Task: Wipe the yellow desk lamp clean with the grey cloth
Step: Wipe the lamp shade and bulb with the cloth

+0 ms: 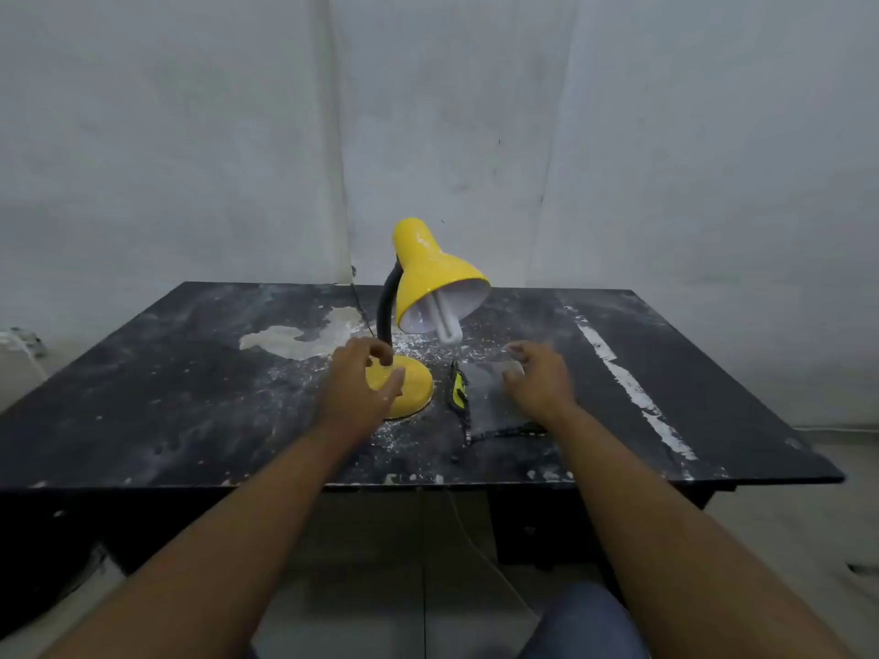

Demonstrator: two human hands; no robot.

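Observation:
The yellow desk lamp stands upright mid-table, with a black bendy neck, a round yellow base and a white bulb showing under the shade. My left hand hovers over the left side of the base, fingers spread and loosely bent around the foot of the neck; whether it touches is unclear. The grey cloth lies flat just right of the base, with a yellow and black label at its left edge. My right hand rests on the cloth's far right part, fingers bent down onto it.
The black table is scuffed, with white dust and specks around the lamp, a pale patch behind it and a white stripe on the right. A thin cord runs from the lamp to the back edge. A grey wall stands close behind.

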